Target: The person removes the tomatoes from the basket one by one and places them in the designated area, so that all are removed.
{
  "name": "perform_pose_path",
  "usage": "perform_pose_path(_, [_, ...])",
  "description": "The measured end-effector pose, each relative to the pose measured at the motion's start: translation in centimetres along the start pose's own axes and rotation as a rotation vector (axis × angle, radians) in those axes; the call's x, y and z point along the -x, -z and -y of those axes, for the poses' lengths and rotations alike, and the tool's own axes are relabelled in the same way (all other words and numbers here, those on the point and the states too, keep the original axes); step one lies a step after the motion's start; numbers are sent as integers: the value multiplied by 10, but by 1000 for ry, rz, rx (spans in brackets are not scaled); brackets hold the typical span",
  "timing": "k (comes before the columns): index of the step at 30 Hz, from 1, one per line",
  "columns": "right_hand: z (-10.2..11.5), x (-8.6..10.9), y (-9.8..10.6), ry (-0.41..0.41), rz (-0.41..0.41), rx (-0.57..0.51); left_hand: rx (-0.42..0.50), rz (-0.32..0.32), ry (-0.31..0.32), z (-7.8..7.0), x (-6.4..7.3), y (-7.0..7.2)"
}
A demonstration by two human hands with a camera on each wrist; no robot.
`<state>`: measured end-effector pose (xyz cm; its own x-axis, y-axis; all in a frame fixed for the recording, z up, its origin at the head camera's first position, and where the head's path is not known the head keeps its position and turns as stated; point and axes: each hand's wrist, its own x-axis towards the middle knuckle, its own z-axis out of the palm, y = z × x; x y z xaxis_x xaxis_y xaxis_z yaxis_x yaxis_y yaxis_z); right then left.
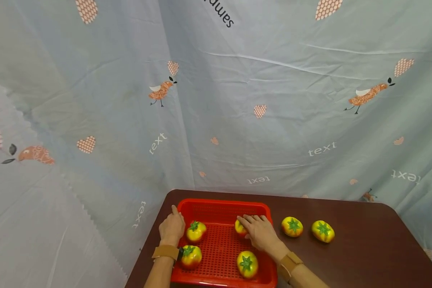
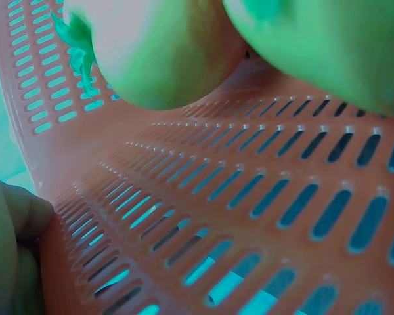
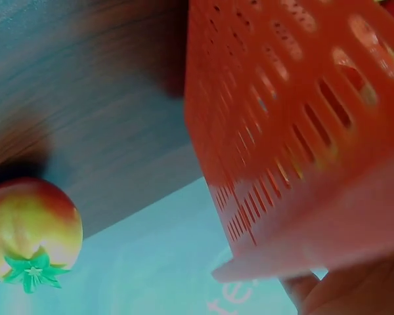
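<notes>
A red plastic basket (image 1: 219,202) with slotted walls stands on the table. At its left side my left hand (image 1: 172,228) grips the rim; the left wrist view shows the fingers (image 2: 29,213) against the wall's edge. Inside the basket's right side, my right hand (image 1: 263,232) holds a shiny yellow-red tomato (image 1: 239,228), partly covered by the fingers. Three more tomatoes with green star-shaped tops lie in the basket: one far left (image 1: 196,231), one near left (image 1: 191,257), one near right (image 1: 247,264). In the right wrist view, part of the hand (image 3: 354,289) appears beyond the rim.
Right of the basket, two more tomatoes lie on the dark brown table (image 1: 363,244): a closer one (image 1: 292,227) and a farther one (image 1: 323,231). A pale patterned cloth (image 1: 237,140) hangs behind the table and along its left side.
</notes>
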<state>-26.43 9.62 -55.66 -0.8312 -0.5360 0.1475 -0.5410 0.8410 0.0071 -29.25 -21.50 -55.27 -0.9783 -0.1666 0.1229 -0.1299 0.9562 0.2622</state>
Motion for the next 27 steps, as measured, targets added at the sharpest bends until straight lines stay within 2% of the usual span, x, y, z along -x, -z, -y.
perform_pose_path(5, [-4, 0, 5, -15, -26, -9, 3, -14, -3, 0, 0, 0])
perform_pose_path(14, [-9, 0, 11, -62, -3, -60, 0, -13, -12, 0, 1, 1])
perform_pose_path(22, [-22, 3, 23, -54, -149, -87, 8, -35, -14, -1, 1, 0])
perform_pose_path(27, [-30, 2, 26, -67, -163, -82, 4, -74, -22, -3, 4, 1])
